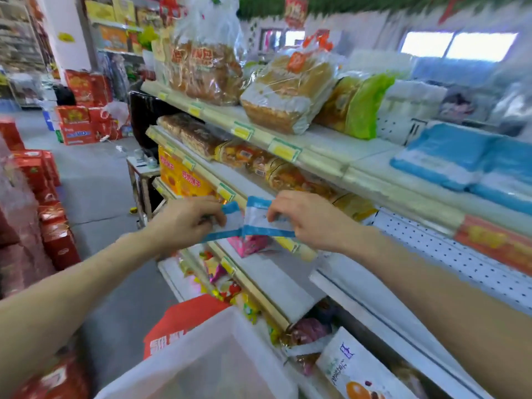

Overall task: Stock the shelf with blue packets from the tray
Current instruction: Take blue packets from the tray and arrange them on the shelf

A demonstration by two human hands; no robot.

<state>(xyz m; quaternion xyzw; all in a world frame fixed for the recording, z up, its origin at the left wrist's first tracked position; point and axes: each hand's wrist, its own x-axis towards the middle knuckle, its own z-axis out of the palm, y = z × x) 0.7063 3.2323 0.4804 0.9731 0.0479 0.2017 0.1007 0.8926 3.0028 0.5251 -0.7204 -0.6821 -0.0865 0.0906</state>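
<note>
pinching blue packets (pixel 254 224), left grip (pixel 187 223), right grip (pixel 306 223), before shelf (pixel 276 273)

I see the left hand (pixel 187 223) and right hand (pixel 305 223) holding packets (pixel 253 223) between them, before the shelf (pixel 316 159). The tray (pixel 207 355) sits below, nearest me. A stack (pixel 460 162) lies on top, right of the bread bags (pixel 288 90).

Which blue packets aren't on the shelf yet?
The held packets, pinched in mid-air by the left hand and right hand; the stacked packets already lie on the top shelf.
</note>
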